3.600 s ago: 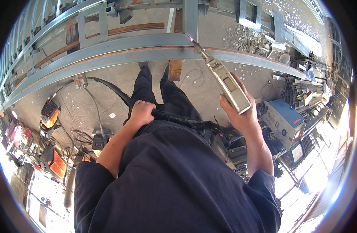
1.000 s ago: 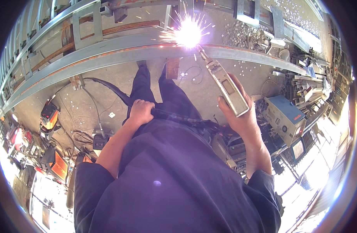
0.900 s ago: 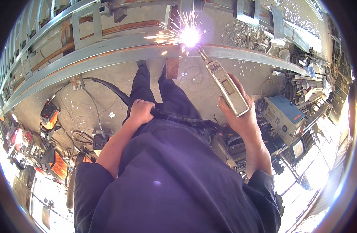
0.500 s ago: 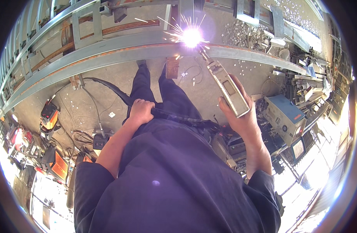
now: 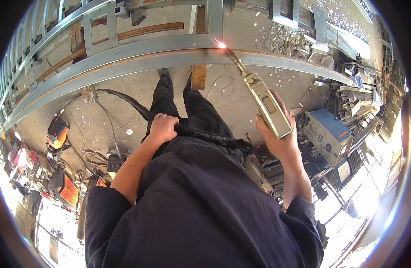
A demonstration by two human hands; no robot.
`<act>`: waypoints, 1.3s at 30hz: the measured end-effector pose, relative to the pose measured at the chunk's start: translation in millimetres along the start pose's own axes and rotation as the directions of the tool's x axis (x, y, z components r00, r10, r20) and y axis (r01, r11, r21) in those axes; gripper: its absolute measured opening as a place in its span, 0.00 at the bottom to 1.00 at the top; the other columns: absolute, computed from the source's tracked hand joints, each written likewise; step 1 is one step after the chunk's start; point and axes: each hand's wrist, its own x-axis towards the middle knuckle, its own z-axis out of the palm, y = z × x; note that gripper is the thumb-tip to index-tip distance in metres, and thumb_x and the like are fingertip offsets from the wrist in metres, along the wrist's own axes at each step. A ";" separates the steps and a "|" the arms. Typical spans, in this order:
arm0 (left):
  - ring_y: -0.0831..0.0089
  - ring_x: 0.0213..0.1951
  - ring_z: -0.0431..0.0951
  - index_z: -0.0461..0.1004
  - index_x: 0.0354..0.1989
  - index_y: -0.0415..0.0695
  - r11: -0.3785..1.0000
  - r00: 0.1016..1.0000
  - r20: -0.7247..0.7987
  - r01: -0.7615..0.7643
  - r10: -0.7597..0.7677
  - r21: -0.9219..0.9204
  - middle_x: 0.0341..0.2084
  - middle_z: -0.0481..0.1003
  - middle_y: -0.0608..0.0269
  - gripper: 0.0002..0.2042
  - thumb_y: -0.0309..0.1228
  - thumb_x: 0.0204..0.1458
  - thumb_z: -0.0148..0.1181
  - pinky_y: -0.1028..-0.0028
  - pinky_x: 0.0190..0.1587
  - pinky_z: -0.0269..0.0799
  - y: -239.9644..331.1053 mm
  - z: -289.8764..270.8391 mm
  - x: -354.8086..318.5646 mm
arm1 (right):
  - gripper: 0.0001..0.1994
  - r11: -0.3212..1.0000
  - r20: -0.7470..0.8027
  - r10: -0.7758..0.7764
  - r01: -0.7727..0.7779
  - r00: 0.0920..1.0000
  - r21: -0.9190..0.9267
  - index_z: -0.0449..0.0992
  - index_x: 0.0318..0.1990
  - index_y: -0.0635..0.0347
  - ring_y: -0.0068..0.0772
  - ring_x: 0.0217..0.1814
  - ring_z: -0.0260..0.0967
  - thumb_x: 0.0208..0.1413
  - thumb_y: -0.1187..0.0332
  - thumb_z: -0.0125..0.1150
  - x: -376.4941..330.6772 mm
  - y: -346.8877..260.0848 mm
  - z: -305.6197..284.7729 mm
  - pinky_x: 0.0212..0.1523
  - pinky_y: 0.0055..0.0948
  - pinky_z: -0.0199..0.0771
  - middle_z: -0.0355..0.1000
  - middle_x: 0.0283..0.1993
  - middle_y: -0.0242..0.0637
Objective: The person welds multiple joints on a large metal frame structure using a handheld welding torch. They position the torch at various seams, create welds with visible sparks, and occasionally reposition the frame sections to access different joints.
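Observation:
My right hand (image 5: 280, 136) is wrapped round a boxy, brass-grey welding gun (image 5: 267, 102). Its long nozzle points up and left at a steel frame, the tip a little to the right of a small glowing red spot (image 5: 222, 45). That spot lies where an upright square tube (image 5: 214, 20) meets a long galvanized rail (image 5: 138, 60). At my waist, my left hand (image 5: 163, 128) is closed over a thick black sleeved cable (image 5: 203, 134), which runs across my lap and off to the left. Where it joins the gun cannot be seen.
A rusty block (image 5: 198, 77) stands under the rail, between my feet. On the left are orange-and-black machines (image 5: 57, 134) and coiled cables (image 5: 93, 161). A blue-topped box machine (image 5: 329, 129) sits right, beside piled metal offcuts (image 5: 355, 96). Small metal scraps (image 5: 285, 40) litter the floor.
The bright white-violet arc and its flying sparks have died down to a small red glow. The welding gun and my right hand have shifted slightly right and down; my left hand stays put.

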 end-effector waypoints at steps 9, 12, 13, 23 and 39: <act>0.61 0.48 0.81 0.83 0.36 0.52 1.000 1.000 0.002 0.000 0.000 0.002 0.36 0.83 0.63 0.11 0.32 0.40 0.67 0.60 0.61 0.67 0.6 -0.5 -0.1 | 0.31 1.000 0.012 0.007 -0.007 1.000 0.010 0.69 0.71 0.54 0.48 0.57 0.81 0.58 0.74 0.66 0.8 -0.3 1.3 0.55 0.36 0.79 0.79 0.56 0.50; 0.61 0.47 0.81 0.83 0.35 0.52 1.000 1.000 -0.002 0.000 0.000 0.000 0.35 0.83 0.64 0.11 0.31 0.40 0.67 0.60 0.61 0.67 -1.2 1.5 -0.7 | 0.31 1.000 0.001 -0.019 0.019 1.000 0.003 0.69 0.70 0.52 0.50 0.55 0.82 0.57 0.74 0.66 3.0 -0.9 4.9 0.54 0.37 0.79 0.80 0.54 0.50; 0.62 0.47 0.81 0.82 0.35 0.51 1.000 1.000 -0.002 0.002 -0.002 -0.003 0.35 0.83 0.64 0.11 0.31 0.40 0.67 0.61 0.61 0.67 -1.5 1.8 -1.0 | 0.31 1.000 0.001 -0.020 0.020 1.000 0.003 0.69 0.70 0.52 0.50 0.55 0.82 0.57 0.74 0.66 3.8 -0.9 5.6 0.54 0.37 0.79 0.80 0.54 0.50; 0.62 0.46 0.81 0.82 0.35 0.51 1.000 1.000 -0.022 -0.006 0.006 -0.004 0.34 0.83 0.64 0.11 0.32 0.39 0.67 0.61 0.60 0.67 -1.0 2.3 -2.2 | 0.31 1.000 -0.010 -0.018 0.018 1.000 0.001 0.69 0.70 0.53 0.52 0.57 0.81 0.57 0.74 0.66 4.0 -2.0 7.2 0.55 0.38 0.79 0.80 0.55 0.51; 0.62 0.48 0.81 0.84 0.37 0.51 1.000 1.000 0.000 0.013 -0.013 0.002 0.36 0.84 0.65 0.13 0.32 0.40 0.68 0.60 0.62 0.66 2.1 -1.7 -2.8 | 0.34 0.991 0.009 -0.001 0.002 1.000 -0.132 0.67 0.73 0.58 0.35 0.59 0.80 0.56 0.74 0.69 5.0 -8.3 10.8 0.57 0.33 0.78 0.80 0.58 0.46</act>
